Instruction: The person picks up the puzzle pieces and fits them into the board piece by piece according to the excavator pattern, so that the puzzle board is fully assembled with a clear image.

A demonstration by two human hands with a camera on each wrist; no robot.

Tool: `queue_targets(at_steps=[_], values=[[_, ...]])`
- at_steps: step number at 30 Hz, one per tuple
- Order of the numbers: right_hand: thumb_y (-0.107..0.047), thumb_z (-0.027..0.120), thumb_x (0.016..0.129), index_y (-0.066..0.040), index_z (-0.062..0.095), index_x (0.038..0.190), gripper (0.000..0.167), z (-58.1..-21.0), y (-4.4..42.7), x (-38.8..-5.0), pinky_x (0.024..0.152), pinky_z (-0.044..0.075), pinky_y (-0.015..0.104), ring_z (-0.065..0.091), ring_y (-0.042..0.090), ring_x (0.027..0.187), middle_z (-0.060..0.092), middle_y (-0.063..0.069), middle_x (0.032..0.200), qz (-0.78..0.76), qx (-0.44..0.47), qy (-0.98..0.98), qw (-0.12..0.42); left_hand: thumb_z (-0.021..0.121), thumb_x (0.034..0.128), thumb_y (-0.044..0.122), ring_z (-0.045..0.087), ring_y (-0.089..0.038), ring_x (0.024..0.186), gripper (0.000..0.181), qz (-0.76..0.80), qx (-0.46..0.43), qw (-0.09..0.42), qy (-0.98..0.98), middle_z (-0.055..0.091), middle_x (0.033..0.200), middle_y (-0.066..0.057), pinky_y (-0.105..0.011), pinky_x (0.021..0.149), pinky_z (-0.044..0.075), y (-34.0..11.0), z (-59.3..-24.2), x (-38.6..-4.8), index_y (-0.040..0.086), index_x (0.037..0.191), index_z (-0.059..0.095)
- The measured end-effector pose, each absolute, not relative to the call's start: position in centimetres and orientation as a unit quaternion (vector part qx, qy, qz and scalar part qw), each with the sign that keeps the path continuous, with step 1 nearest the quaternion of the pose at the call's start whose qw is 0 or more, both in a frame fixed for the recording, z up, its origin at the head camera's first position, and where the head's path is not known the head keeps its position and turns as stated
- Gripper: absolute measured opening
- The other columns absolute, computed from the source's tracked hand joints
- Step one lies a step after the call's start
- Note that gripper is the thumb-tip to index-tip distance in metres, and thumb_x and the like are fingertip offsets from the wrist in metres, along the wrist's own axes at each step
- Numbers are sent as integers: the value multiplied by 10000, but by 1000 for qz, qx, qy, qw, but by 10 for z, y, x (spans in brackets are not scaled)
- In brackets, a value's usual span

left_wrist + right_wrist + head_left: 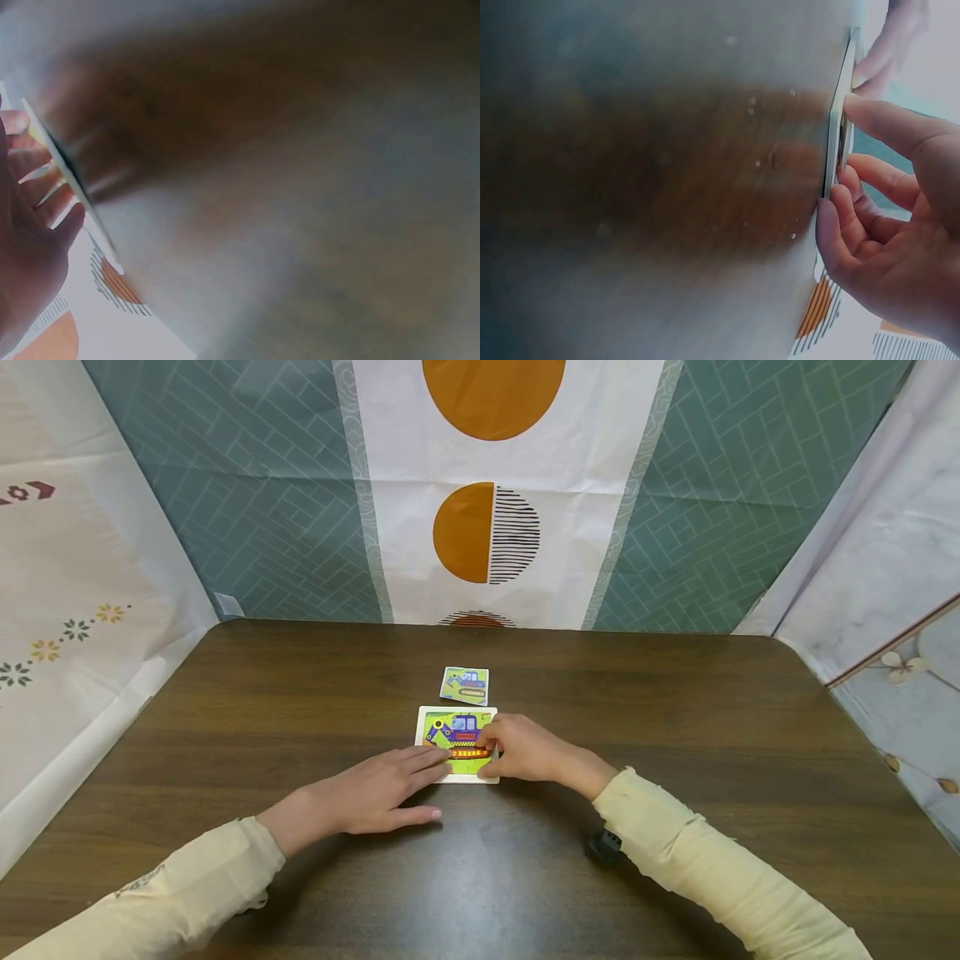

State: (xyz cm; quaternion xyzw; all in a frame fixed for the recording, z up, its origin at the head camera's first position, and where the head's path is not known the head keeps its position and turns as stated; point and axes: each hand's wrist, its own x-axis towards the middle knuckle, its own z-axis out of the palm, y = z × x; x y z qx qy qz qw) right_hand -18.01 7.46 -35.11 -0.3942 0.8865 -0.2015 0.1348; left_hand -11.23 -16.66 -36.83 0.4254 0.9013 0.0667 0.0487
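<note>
A jigsaw puzzle of a purple excavator on green lies flat in a white-edged tray at mid-table. My left hand rests its straight fingertips on the puzzle's lower left, thumb spread on the table side. At the lower right my right hand pinches a puzzle piece between thumb and curled index finger; the fingers hide most of it. In the right wrist view the other fingers curl by the tray's edge. Just behind the tray lies a small card with the same excavator picture.
The dark wooden table extends widely on both sides of the puzzle. A patterned cloth hangs at its back edge, with pale cloths at left and right. A small black device sits under the right sleeve.
</note>
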Motion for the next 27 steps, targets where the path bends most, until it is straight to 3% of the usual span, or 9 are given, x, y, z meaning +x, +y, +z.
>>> queue_targets(at_steps=[8, 14, 18, 27], values=[[-191, 809, 799, -4, 708, 1027, 312, -355, 76, -182, 659, 431, 210, 504, 122, 757, 588, 6, 848, -215, -406, 877, 138, 524, 977, 450, 514, -258, 1178, 500, 54, 443, 27, 894, 542, 1287, -115, -393, 1009, 420, -153, -360, -123, 30, 1233, 610], [-178, 812, 795, -6, 709, 1016, 299, -356, 77, -183, 648, 435, 209, 508, 122, 747, 585, 3, 831, -221, -414, 872, 138, 453, 1002, 476, 367, -269, 1362, 600, 61, 455, 54, 887, 385, 1493, -120, -416, 1093, 316, -147, -364, -122, 49, 1422, 481], [-185, 815, 794, -11, 711, 1018, 302, -355, 79, -184, 642, 433, 210, 502, 118, 741, 575, -5, 818, -222, -416, 871, 137, 422, 1011, 486, 265, -229, 1421, 622, 61, 455, 69, 886, 306, 1548, -104, -398, 1127, 249, -147, -365, -119, 67, 1470, 409], [-205, 794, 816, -16, 730, 1080, 331, -352, 83, -187, 646, 422, 220, 500, 144, 765, 581, 2, 864, -212, -423, 867, 157, 415, 1007, 504, 247, -249, 1427, 647, 54, 449, 74, 889, 285, 1557, -96, -402, 1120, 264, -147, -368, -119, 71, 1487, 373]])
